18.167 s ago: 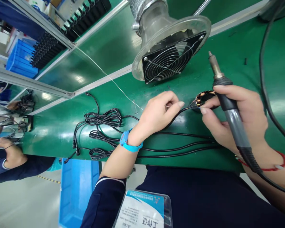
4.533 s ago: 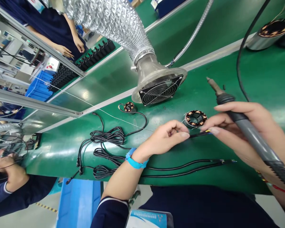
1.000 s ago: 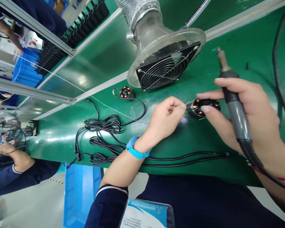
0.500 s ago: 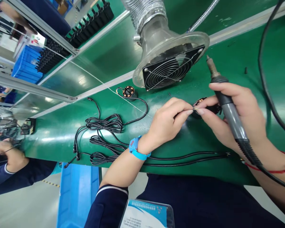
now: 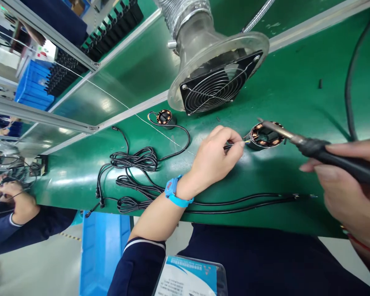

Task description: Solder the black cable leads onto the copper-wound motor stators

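Note:
My left hand [image 5: 214, 162], with a blue wristband, is closed in a pinch on a thin black cable end [image 5: 234, 144] whose coloured wire tips reach a round copper-wound stator [image 5: 265, 135] lying on the green bench [image 5: 296, 94]. My right hand [image 5: 351, 185] is wrapped round the grey handle of a soldering iron [image 5: 327, 154]. The iron lies nearly level, its metal tip [image 5: 267, 124] over the stator's near rim.
A clear fume hood with a wire fan grille [image 5: 217, 84] stands just behind the stator. A second stator [image 5: 164, 118] with its lead lies left of it. Bundled black cables [image 5: 135, 172] cover the bench's left. A co-worker's hand [image 5: 15, 203] works at far left. A blue bin [image 5: 101, 250] sits below.
My right hand let go of the stator, drew back right, and swung the soldering iron from upright down to level, bringing its tip over the stator. My left hand keeps its pinch on the cable.

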A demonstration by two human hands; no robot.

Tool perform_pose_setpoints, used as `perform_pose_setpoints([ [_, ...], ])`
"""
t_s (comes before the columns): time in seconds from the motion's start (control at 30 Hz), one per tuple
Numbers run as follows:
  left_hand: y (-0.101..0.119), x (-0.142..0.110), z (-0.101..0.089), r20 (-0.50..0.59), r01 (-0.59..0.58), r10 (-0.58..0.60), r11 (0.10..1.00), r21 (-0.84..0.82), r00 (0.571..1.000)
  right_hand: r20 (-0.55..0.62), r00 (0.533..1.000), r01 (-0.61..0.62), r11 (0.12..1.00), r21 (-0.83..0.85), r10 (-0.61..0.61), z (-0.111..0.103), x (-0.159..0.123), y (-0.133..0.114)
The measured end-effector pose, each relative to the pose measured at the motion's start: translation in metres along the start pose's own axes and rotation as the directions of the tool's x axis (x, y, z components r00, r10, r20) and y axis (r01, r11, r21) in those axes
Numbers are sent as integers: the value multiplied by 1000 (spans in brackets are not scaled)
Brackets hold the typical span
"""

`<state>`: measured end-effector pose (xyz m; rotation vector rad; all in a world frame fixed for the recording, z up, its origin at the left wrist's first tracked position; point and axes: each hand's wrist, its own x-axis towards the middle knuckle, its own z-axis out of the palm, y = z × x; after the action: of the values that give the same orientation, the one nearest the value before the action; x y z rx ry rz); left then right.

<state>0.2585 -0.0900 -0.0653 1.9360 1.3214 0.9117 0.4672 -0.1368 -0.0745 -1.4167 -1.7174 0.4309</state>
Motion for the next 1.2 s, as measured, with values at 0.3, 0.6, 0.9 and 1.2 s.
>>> perform_pose_setpoints([
  [0.3,-1,-3,3,-46,-43,44,999,31,998,24,995,90,988,128,-93,-3,-9,3],
  [0.6,1,-2,3,-67,-57,60,997,55,996,94,991,81,987,140,-95,-5,-5,0],
  [0.9,1,-2,4,-83,-77,81,996,53,993,65,992,101,983,150,-112,-3,-10,3],
  [1.2,2,-2,5,-83,-64,69,996,61,994,28,984,169,968,184,-177,3,-9,9],
])
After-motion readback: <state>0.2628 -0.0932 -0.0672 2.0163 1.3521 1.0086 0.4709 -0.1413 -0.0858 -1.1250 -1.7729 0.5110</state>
